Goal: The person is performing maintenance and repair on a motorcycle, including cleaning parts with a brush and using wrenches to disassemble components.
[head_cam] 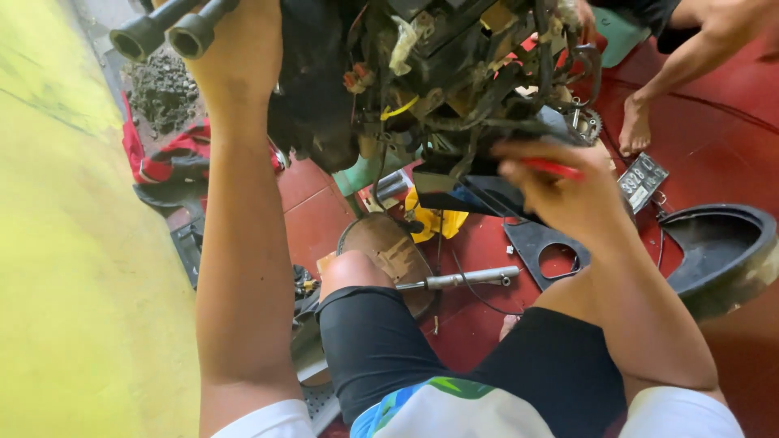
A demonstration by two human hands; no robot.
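Note:
A stripped, dirty motorbike frame (422, 73) with tangled wires and hoses fills the top middle. My left hand (235, 57) reaches up against its dark left side, just below two black tube ends (170, 31); its fingers are hidden, so its grasp is unclear. My right hand (560, 191) is closed around a thin red tool (552, 169) at the lower right of the frame, beside a black panel (466, 195).
On the red tiled floor lie a metal socket wrench (466, 279), a black plastic cover with a round hole (548, 251), a black mudguard (718, 243), a grey plate (643, 180) and a red rag (158, 158). Another person's arm and bare foot (634, 126) are top right. A yellow wall (73, 243) stands left.

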